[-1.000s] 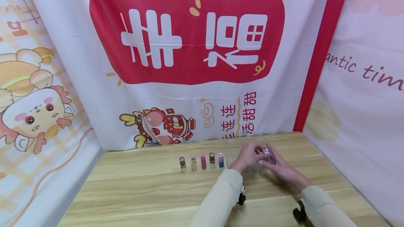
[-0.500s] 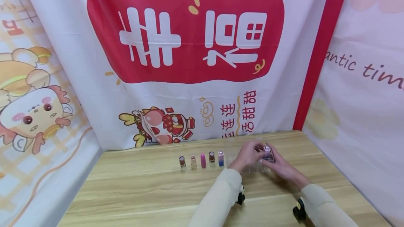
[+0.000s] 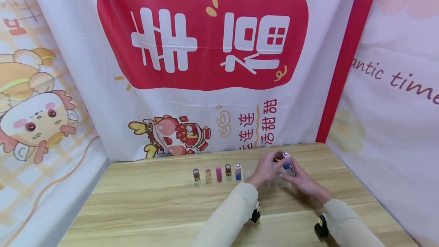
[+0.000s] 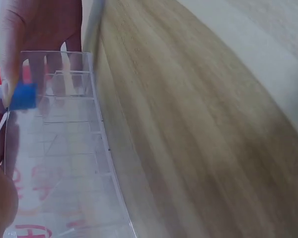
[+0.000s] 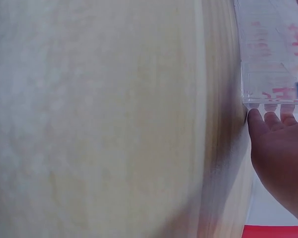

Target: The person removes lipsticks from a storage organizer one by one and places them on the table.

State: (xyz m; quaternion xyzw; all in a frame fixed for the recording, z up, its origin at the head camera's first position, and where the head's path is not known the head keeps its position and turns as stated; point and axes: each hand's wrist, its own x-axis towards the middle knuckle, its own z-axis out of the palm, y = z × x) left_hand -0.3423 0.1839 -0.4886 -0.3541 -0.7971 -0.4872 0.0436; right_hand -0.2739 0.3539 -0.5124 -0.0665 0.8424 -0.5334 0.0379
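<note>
Near the table's right side, my left hand [image 3: 267,167] pinches a lipstick [image 3: 286,158] with a pink top and blue base. That lipstick is over the right end of a clear divided organizer [image 4: 64,144], and its blue base shows in both wrist views. Whether the base touches the organizer's floor I cannot tell. My right hand [image 3: 307,182] holds the organizer's right end, thumb at the front and fingertips against the end wall, as the right wrist view shows. The left hand's fingertips are partly hidden in the head view.
Left of the organizer several lipsticks stand in a row: a dark-topped one [image 3: 196,174], a gold one [image 3: 208,175], a bright pink one [image 3: 218,174], another dark-topped one [image 3: 228,170] and a pink-and-blue one [image 3: 238,172]. A printed cloth [image 3: 205,125] hangs behind the wooden table [image 3: 147,209].
My left hand has raised the lipstick a little, and its blue base now shows in the head view. The right hand stays at the organizer's end. The row of lipsticks is unchanged.
</note>
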